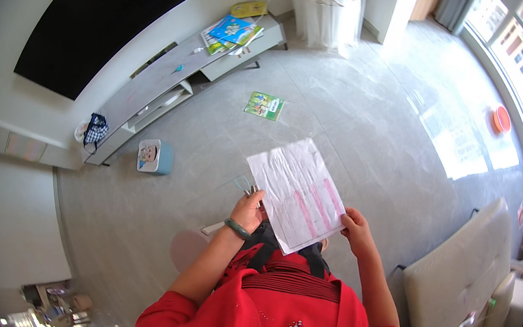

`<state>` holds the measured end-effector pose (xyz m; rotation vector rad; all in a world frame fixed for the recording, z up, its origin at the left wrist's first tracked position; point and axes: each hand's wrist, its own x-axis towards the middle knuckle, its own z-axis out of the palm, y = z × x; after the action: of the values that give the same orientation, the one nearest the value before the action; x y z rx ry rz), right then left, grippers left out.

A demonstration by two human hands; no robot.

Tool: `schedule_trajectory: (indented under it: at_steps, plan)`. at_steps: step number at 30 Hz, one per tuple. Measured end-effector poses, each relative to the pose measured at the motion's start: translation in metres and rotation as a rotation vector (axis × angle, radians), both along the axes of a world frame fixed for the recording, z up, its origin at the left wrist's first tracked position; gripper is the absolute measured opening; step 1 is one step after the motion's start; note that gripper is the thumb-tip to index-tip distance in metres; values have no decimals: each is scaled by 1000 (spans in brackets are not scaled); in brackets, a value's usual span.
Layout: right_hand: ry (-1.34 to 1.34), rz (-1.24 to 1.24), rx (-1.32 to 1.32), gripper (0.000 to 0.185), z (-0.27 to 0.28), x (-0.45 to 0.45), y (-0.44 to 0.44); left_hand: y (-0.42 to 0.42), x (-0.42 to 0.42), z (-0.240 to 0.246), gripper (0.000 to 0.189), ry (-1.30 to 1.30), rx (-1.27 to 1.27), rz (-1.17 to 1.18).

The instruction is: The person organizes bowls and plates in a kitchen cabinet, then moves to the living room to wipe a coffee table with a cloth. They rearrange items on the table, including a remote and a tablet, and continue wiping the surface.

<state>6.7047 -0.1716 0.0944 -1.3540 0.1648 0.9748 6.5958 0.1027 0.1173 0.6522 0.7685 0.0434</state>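
Observation:
Between my two hands is a creased white sheet of paper [295,189] with pink stripes; its lower edge shows at least one more sheet beneath. My left hand [250,210] grips its left edge, and small metal things, perhaps keys, with a light-blue loop [241,182] stick out by the fingers. A green bangle [237,229] is on that wrist. My right hand [358,231] pinches the lower right edge with thumb and fingers. A green picture book [264,106] lies on the floor beyond the paper.
A long low TV cabinet [150,96] bears books [233,31] and a checked bag [95,129] at its near end. A blue bin [165,158] stands on the floor beside it. A beige sofa [456,284] is at the right, an orange basin [502,120] by the window.

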Motion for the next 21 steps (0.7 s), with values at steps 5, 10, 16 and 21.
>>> schedule_trajectory:
  at_steps: [5, 10, 16, 21]
  plan:
    - [7, 26, -92, 24, -18, 29, 74, 68, 12, -40, 31, 164, -88, 130]
    - [44, 51, -109, 25, -16, 62, 164, 155, 29, -47, 41, 84, -79, 21]
    - [-136, 165, -234, 30, -10, 110, 272, 250, 47, -60, 43, 148, -37, 131]
    - [-399, 216, -267, 33, -25, 165, 335, 305, 56, -72, 40, 178, 13, 257]
